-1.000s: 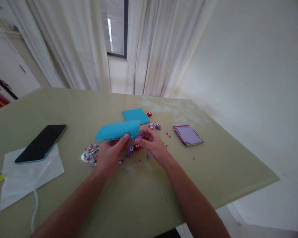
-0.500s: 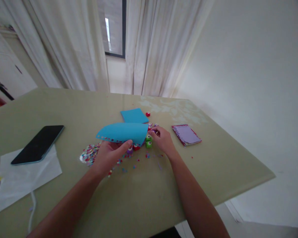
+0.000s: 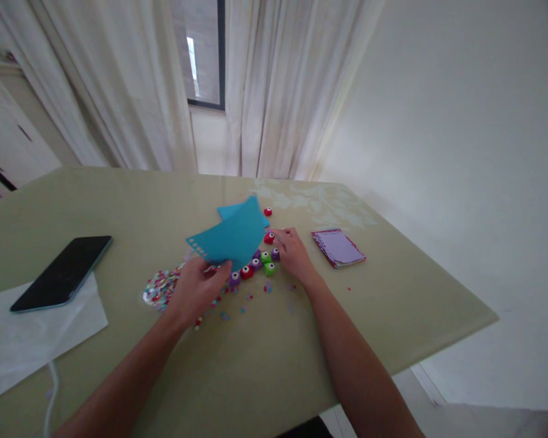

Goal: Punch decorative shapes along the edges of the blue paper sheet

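Note:
My left hand (image 3: 196, 289) pinches the near edge of a blue paper sheet (image 3: 231, 238) with a row of punched holes along one side, holding it tilted above the table. My right hand (image 3: 292, 252) rests on the table with fingers curled, its fingertips on a small red punch (image 3: 269, 238). Several small craft punches lie in a cluster between the hands: a green one (image 3: 269, 268), a red one (image 3: 246, 272), purple ones (image 3: 256, 263). A heap of coloured paper confetti (image 3: 162, 286) lies left of my left hand.
A second blue sheet (image 3: 231, 211) and another red punch (image 3: 268, 212) lie behind. A purple notepad (image 3: 338, 247) sits to the right. A black phone (image 3: 61, 272) lies on white paper (image 3: 36, 331) at left. The table's right edge (image 3: 438, 347) drops to the floor.
My left hand has turned the blue sheet up and away, uncovering the cluster of punches. My right hand moved away from the sheet's edge to the punches further back.

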`<state>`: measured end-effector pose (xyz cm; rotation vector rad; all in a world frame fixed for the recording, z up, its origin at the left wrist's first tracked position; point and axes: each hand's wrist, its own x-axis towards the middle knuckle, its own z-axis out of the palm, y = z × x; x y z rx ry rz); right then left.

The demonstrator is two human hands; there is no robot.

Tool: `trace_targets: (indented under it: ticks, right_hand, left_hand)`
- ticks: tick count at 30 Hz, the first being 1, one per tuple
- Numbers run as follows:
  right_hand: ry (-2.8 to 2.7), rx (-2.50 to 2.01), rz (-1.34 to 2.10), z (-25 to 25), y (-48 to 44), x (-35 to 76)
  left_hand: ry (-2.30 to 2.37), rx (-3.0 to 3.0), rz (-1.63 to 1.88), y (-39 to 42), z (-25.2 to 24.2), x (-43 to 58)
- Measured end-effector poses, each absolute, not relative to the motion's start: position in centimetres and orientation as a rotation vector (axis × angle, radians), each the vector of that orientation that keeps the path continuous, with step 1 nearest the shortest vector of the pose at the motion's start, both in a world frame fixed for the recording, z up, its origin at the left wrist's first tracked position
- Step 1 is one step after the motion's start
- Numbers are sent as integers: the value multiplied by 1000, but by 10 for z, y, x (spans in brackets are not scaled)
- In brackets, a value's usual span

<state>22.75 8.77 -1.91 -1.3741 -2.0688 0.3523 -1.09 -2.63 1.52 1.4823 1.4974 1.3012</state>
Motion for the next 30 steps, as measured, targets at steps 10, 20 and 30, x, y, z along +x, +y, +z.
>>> trace_targets:
  ticks: [10, 20, 30]
  right_hand:
    - [-2127, -1598, 324, -13, 84, 239]
    - [-1853, -1494, 520, -4, 78, 238]
    - [-1065, -823, 1691, 10, 45, 190]
  left_hand:
    - [1695, 1299, 1471, -27, 15, -16]
    - [1392, 799, 1659, -21, 7, -15]
    - [1353, 870, 1601, -24, 13, -10]
